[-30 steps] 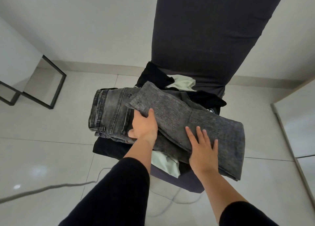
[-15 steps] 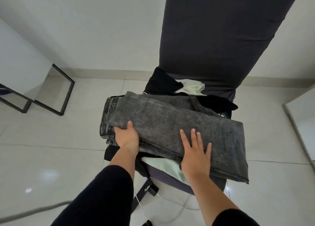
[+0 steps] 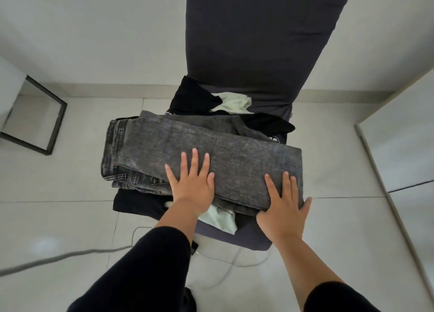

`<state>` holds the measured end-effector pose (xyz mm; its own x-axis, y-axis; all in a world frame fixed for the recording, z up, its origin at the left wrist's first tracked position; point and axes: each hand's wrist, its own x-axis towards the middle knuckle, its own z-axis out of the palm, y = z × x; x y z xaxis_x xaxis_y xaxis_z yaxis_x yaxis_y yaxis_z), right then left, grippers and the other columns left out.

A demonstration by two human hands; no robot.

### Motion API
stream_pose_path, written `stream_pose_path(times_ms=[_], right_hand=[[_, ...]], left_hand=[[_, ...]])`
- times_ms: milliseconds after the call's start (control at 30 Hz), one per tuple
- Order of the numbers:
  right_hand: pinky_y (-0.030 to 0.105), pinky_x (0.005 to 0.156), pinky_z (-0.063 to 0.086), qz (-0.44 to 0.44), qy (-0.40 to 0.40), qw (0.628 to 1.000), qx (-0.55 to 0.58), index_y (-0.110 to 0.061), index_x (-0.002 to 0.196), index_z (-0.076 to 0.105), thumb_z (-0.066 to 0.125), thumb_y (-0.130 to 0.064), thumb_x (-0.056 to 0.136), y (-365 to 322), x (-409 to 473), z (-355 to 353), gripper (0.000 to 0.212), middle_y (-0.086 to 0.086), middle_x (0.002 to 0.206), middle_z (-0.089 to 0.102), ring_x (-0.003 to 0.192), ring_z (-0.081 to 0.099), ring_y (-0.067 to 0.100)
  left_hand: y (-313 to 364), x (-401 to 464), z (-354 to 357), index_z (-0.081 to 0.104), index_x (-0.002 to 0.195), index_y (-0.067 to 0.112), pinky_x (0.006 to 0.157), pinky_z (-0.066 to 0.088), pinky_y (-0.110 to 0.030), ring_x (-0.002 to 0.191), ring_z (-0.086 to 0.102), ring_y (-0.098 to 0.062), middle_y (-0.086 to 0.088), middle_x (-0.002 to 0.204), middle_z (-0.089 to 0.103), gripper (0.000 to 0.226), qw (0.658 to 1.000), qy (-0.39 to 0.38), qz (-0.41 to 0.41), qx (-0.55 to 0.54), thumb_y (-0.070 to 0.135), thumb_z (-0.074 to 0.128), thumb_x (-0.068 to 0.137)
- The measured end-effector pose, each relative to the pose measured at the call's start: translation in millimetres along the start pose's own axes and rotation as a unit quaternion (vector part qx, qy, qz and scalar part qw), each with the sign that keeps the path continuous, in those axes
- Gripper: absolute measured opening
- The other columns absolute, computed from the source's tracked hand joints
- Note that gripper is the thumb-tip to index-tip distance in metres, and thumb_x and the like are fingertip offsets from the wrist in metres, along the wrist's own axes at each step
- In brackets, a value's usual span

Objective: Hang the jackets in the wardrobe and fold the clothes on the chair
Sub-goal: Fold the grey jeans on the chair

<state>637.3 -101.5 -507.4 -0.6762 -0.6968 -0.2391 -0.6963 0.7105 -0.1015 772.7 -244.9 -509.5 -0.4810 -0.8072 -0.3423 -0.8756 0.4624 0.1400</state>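
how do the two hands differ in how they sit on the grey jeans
The left hand lies flat on top of the grey jeans, fingers spread, near the middle. The right hand sits at the right end, fingers on top and thumb wrapped around the folded edge. Both press the jeans down, and both arms wear black sleeves.

We have laid the folded leg of the grey jeans (image 3: 211,151) flat; our left hand (image 3: 191,184) released its edge and presses flat, our right hand (image 3: 281,206) shifted to the right corner
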Motion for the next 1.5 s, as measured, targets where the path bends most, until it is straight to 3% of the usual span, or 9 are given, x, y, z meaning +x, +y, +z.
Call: stream_pose_path(times_ms=[167,367,433,600,767,933,1133,1367,1500], right_hand=[[0.044,0.108,0.032,0.043,0.089,0.956,0.275,-0.032,0.137,0.047,0.057,-0.006,0.079,25.7,-6.3,10.1,0.064,0.003,0.149,0.019,0.135,0.020,0.029],[0.035,0.082,0.042,0.365,0.048,0.734,0.571,-0.015,0.128,0.046,0.051,-0.028,0.092,30.4,9.2,-14.5,0.038,0.006,0.121,0.046,0.103,0.053,0.026],[0.033,0.077,0.046,0.373,-0.047,0.644,0.667,-0.015,0.111,0.052,0.058,-0.029,0.089,36.1,8.3,-28.4,0.027,0.005,0.111,0.056,0.093,0.055,0.022],[0.035,0.088,0.048,0.255,-0.106,0.567,0.776,-0.016,0.100,0.061,0.062,-0.019,0.081,20.8,12.5,-77.9,0.019,0.005,0.095,0.068,0.094,0.062,0.024],[0.028,0.065,0.046,0.111,-0.146,0.612,0.769,-0.011,0.084,0.058,0.053,-0.012,0.084,-65.8,20.3,-140.7,0.005,0.005,0.074,0.063,0.066,0.060,0.020],[0.042,0.079,0.052,-0.011,-0.198,0.678,0.708,-0.015,0.075,0.062,0.064,-0.018,0.073,-169.8,12.2,-148.1,0.005,0.009,0.079,0.061,0.078,0.060,0.026],[0.040,0.086,0.047,-0.110,-0.241,0.766,0.586,-0.024,0.075,0.059,0.057,-0.020,0.085,-247.0,4.1,-113.5,0.011,0.000,0.075,0.060,0.081,0.059,0.022],[0.060,0.113,0.006,-0.097,-0.275,0.839,0.459,-0.051,0.126,0.049,0.048,-0.063,0.058,-294.5,9.6,-53.4,0.069,-0.013,0.112,0.068,0.120,0.052,0.021],[0.050,0.114,0.021,-0.047,-0.200,0.844,0.496,-0.039,0.108,0.065,0.048,-0.022,0.084,-287.9,16.4,-31.0,0.034,-0.018,0.083,0.070,0.105,0.059,0.013]], left_hand=[[-0.7,2.1,9.4,-0.026,0.145,0.031,0.110,-0.015,-0.062,0.141,-0.029,-0.026,0.004,0.153,-0.031,0.054,0.997,-0.029,0.028,0.066,0.044,-0.001,0.099],[-7.3,1.8,4.5,-0.020,0.147,0.033,0.113,-0.014,-0.054,0.143,-0.025,-0.023,0.007,0.155,-0.026,0.053,0.994,-0.051,0.061,0.070,0.044,0.001,0.100],[-11.1,3.3,-0.6,-0.014,0.148,0.036,0.115,-0.012,-0.051,0.144,-0.022,-0.021,0.009,0.156,-0.022,0.052,0.995,-0.066,0.064,0.043,0.043,0.006,0.101],[-17.1,3.4,-6.5,0.005,0.149,0.040,0.116,-0.009,-0.045,0.146,-0.013,-0.015,0.013,0.159,-0.006,0.049,0.992,-0.086,0.070,-0.061,0.044,0.016,0.101],[-20.7,-4.0,-23.1,0.034,0.145,0.035,0.118,0.003,-0.041,0.147,0.009,-0.019,0.005,0.158,0.016,0.043,0.961,-0.118,0.026,-0.250,0.031,0.019,0.105],[-31.0,-21.3,-68.9,0.059,0.121,0.007,0.076,0.045,-0.035,0.109,0.057,-0.035,-0.017,0.116,0.062,0.053,0.672,-0.128,-0.124,-0.719,0.041,0.023,0.103],[-116.6,-8.7,-68.4,0.059,0.125,0.019,0.101,0.040,-0.051,0.115,0.058,-0.035,-0.016,0.126,0.061,0.083,0.426,-0.107,-0.165,-0.883,0.080,0.024,0.082],[-199.5,-2.7,-95.4,0.052,0.130,0.024,0.073,0.055,-0.040,0.096,0.069,-0.030,-0.008,0.124,0.064,0.074,0.540,-0.121,-0.146,-0.820,0.077,0.036,0.080],[-202.5,1.0,-96.1,0.061,0.119,0.018,0.081,0.056,-0.041,0.097,0.069,-0.027,-0.008,0.110,0.071,0.046,0.672,-0.142,-0.174,-0.706,0.050,0.059,0.086]])
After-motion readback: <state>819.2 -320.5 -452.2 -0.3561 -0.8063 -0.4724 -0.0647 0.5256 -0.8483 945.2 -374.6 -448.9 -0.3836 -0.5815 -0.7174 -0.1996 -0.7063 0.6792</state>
